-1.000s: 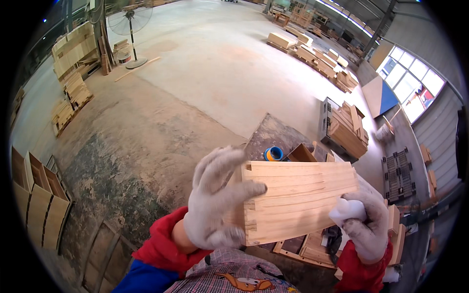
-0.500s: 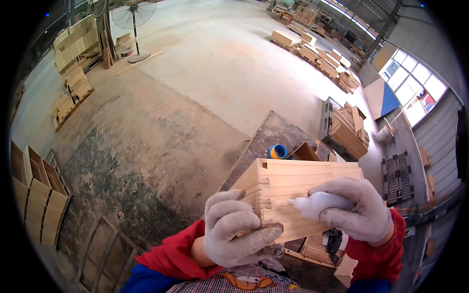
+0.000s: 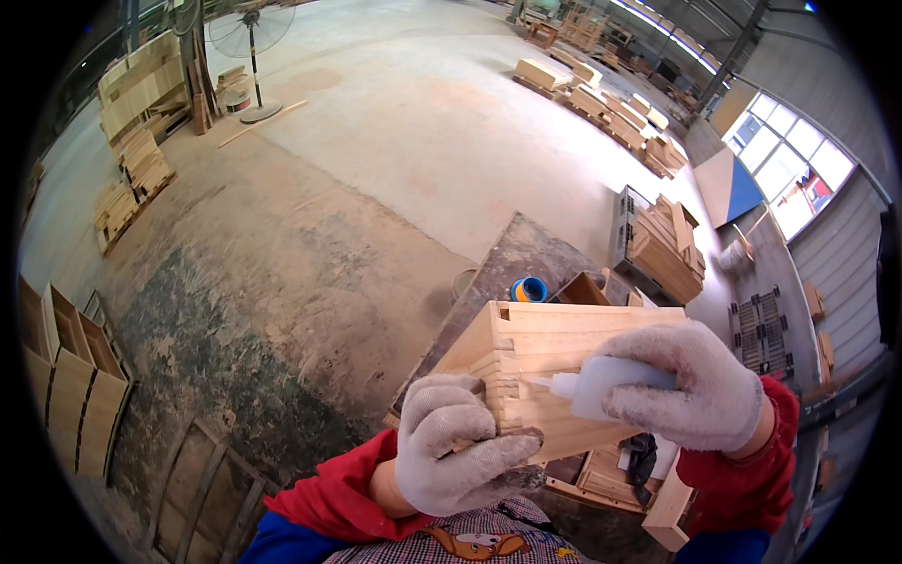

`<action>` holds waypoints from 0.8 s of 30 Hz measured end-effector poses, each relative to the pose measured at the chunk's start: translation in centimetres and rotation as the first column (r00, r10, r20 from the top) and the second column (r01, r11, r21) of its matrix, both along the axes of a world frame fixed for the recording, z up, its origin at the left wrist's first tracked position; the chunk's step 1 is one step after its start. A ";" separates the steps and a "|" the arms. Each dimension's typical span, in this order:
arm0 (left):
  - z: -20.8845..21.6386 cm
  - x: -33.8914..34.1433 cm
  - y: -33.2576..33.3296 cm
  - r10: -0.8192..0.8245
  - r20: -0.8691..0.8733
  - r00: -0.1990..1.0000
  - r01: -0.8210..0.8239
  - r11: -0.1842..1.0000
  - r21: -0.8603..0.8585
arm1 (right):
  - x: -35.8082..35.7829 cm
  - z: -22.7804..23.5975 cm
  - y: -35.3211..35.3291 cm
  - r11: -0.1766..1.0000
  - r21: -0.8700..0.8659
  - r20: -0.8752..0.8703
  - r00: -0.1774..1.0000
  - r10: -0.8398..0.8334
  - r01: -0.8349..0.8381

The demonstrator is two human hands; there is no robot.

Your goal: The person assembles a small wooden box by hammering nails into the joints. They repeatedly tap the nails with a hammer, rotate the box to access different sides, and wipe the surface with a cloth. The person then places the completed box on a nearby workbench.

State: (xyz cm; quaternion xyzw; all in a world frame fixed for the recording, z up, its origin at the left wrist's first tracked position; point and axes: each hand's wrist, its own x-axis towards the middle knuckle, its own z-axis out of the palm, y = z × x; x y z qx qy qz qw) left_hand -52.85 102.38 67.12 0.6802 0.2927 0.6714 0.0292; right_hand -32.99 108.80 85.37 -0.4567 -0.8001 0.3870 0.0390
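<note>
A pale wooden box (image 3: 583,331) with notched corner joints is tilted up in front of me. My left hand (image 3: 460,446), in a dirty white glove, is closed around the box's near left corner, thumb lying along the lower edge. In my gloved right hand (image 3: 700,385) is a translucent white squeeze bottle (image 3: 615,383), lying on its side. Its thin nozzle points left at the jointed corner, over the face of the box. Whether the tip touches the wood I cannot tell.
Behind the box, a dark worktable (image 3: 512,249) carries a blue-and-orange roll (image 3: 529,289) and a small open wooden box (image 3: 583,288). Wooden pieces (image 3: 601,479) lie below my right hand. Drawer-like boxes (image 3: 75,376) stand at left; a stacked pallet (image 3: 662,244) is at right.
My right hand has turned the squeeze bottle a little, and its nozzle has come closer to the jointed corner. The left hand keeps its hold on the box.
</note>
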 end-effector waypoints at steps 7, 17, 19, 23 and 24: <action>-0.4 -0.1 0.2 -0.009 -0.016 1.000 0.009 1.000 -0.005 | 2.3 0.6 -0.4 0.986 -0.080 -0.009 0.989 -0.150 0.149; -0.8 0.4 0.4 0.030 0.012 0.999 -0.030 1.000 0.003 | 5.3 -0.1 -1.4 0.954 0.085 0.012 0.957 -0.291 0.289; -0.8 0.5 0.3 0.023 0.028 0.999 -0.022 1.000 -0.010 | 4.2 -0.3 -1.5 0.984 0.077 -0.037 0.986 -0.160 0.163; -1.1 0.7 0.2 0.021 0.043 0.999 -0.021 1.000 -0.011 | 1.1 -0.4 -1.1 0.976 0.216 0.061 0.998 -0.010 -0.003; -1.2 0.7 0.1 0.010 0.047 0.999 -0.009 1.000 -0.016 | 0.3 0.0 -0.9 0.964 0.257 0.107 0.994 0.037 -0.064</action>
